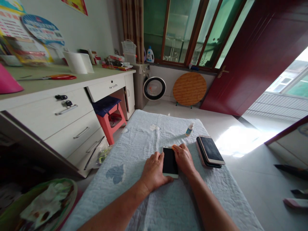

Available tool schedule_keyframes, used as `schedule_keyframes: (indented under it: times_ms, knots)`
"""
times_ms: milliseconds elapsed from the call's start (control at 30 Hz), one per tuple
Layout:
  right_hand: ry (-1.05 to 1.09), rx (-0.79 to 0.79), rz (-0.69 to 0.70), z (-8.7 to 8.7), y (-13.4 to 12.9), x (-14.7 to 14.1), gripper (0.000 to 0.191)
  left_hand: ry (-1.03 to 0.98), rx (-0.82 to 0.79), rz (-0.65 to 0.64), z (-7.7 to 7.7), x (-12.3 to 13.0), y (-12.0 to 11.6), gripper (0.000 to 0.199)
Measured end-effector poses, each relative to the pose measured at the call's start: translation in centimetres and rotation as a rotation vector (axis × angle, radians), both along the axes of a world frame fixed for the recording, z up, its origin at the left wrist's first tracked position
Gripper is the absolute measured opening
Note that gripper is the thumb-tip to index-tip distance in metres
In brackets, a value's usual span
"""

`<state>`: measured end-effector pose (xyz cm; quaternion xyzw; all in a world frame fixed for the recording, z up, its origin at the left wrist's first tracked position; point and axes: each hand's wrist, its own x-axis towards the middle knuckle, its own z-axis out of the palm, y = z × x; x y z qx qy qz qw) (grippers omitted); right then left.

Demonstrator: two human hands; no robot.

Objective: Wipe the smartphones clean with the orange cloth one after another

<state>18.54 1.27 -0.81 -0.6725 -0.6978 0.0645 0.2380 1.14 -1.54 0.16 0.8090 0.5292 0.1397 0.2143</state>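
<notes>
My two hands meet at a white phone (pixel 169 162) laid face up on a pale blue quilted cloth (pixel 134 138), nearer to me than the small spray bottle (pixel 189 129) and to its left. The phone lies between my hands, its long axis running away from me, the far end leaning slightly left. Neither hand is nearer, as both are at its edges: my left hand (pixel 154 171) grasps it, knuckles bent along the left side and thumb stretched by the near end, while my right hand (pixel 184 159) pinches a small orange item (pixel 174 147) at the far right corner. How firmly either hand presses, I cannot tell. The phone shows a dark, unlit screen framed by white bands at both ends, the far one bearing small dark marks. Nearer to me than the spray bottle and to its right, clear of my fingers, sits a stack of phones (pixel 211 148), the top one face up with a pale frame and a dark screen
</notes>
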Motion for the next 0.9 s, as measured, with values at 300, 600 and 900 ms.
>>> schedule_keyframes:
  times_ms: [300,600,900]
  knots:
    - [-0.141,-0.025,0.092,0.2,0.6,-2.3,0.025,0.024,0.013,-0.009,0.1,0.0,0.1,0.087]
    - [-0.154,-0.032,0.137,0.8,0.1,-2.5,0.024,0.015,0.037,-0.003,-0.1,0.0,0.0,0.091]
    - [-0.179,-0.09,-0.005,0.9,-0.5,-0.1,0.029,0.031,0.017,-0.011,0.1,0.1,-0.1,0.09]
